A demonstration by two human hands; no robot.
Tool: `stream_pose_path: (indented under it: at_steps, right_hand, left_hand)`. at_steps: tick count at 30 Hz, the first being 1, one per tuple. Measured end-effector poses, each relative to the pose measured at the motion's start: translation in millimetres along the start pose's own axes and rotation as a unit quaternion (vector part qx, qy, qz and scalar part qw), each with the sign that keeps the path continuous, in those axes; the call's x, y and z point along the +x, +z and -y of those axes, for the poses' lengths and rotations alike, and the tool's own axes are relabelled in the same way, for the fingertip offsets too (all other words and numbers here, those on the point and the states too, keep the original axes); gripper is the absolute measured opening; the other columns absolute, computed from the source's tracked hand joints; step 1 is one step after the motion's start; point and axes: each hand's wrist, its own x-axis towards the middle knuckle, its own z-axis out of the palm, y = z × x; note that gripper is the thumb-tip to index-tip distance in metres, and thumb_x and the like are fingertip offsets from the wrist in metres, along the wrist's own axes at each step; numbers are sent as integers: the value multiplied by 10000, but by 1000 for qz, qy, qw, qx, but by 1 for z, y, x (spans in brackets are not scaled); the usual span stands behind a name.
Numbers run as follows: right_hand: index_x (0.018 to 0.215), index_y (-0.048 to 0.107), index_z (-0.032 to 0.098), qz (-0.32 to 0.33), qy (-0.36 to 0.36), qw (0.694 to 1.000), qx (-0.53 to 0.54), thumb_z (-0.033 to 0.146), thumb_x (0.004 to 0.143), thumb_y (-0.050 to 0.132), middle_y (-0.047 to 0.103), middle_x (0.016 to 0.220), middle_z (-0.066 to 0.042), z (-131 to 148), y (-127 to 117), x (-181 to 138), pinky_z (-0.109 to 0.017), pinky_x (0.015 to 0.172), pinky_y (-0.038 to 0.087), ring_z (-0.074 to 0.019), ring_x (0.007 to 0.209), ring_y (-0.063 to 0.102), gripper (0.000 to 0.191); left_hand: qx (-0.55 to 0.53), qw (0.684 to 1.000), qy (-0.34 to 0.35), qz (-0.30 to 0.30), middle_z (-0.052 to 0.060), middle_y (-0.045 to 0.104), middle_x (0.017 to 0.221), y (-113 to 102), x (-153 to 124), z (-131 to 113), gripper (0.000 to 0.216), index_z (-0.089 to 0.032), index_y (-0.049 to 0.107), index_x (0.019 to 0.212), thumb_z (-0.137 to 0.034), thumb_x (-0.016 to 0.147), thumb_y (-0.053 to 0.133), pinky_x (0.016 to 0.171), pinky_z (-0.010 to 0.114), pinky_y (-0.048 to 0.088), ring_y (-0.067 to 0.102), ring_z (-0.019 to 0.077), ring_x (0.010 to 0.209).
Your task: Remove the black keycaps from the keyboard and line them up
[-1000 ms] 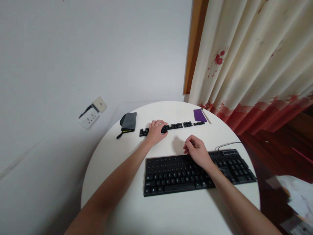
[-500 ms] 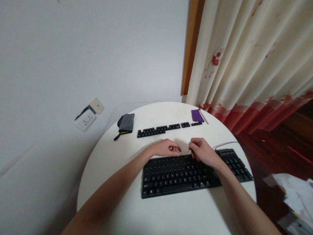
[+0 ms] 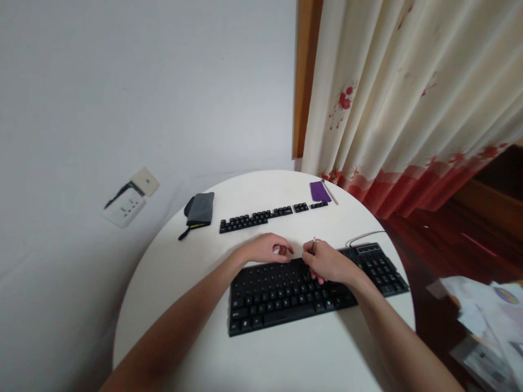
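Note:
A black keyboard (image 3: 281, 305) lies on the white round table; caps are off in its upper left rows, showing bare stems. My right hand (image 3: 324, 262) is closed over the keyboard's upper middle, pinching a thin wire-like metal tool (image 3: 314, 245) whose top sticks up between the fingers. Its working end is hidden under the hand. At the keyboard's back edge rests my left hand (image 3: 269, 248), fingers loosely curled, with a gap between thumb and forefinger and nothing visible inside. Behind both hands, removed keycaps (image 3: 245, 221) stand in neat rows.
A grey pouch (image 3: 200, 209) sits at the table's back left. Toward the back right are a purple cloth (image 3: 320, 191) and a slim pale stick (image 3: 330, 192). The keyboard's cable (image 3: 365, 235) curves behind its right end. Wall and curtain (image 3: 368, 109) stand beyond.
My right hand has turned and come down onto the keys, and the metal tool now points upward. My left hand stays at the back edge. The view has shifted slightly right.

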Motion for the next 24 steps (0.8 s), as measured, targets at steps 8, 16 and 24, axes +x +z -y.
stream_pose_path:
  at_steps: [8,16,24]
  right_hand:
    - [639,472,225,14,43,999,18,201,800,479,568,407,14,-6,4,3,-213,287,358,-158,306,552,163]
    - [558,484,204,-3,-158,968,-196,126,767,530,571,503,8,15,7,-19,-251,489,296,-122,456,482,228]
    - [655,512,188,169,-21,983,-72,192,826,470,530,538,36,-2,-13,-3,-208,436,348,-100,429,502,176]
  left_hand:
    - [29,1000,7,-1,-15,682,764,1,1,5,220,-256,746,1014,-335,814,698,652,231,422,608,135,696]
    - [32,999,8,-14,-3,705,783,1,1,6,235,-253,755,1012,-362,808,714,637,227,408,599,132,683]
    - [11,1000,1,22,16,713,818,1,2,10,293,-210,739,1062,-383,829,695,643,218,390,595,128,704]
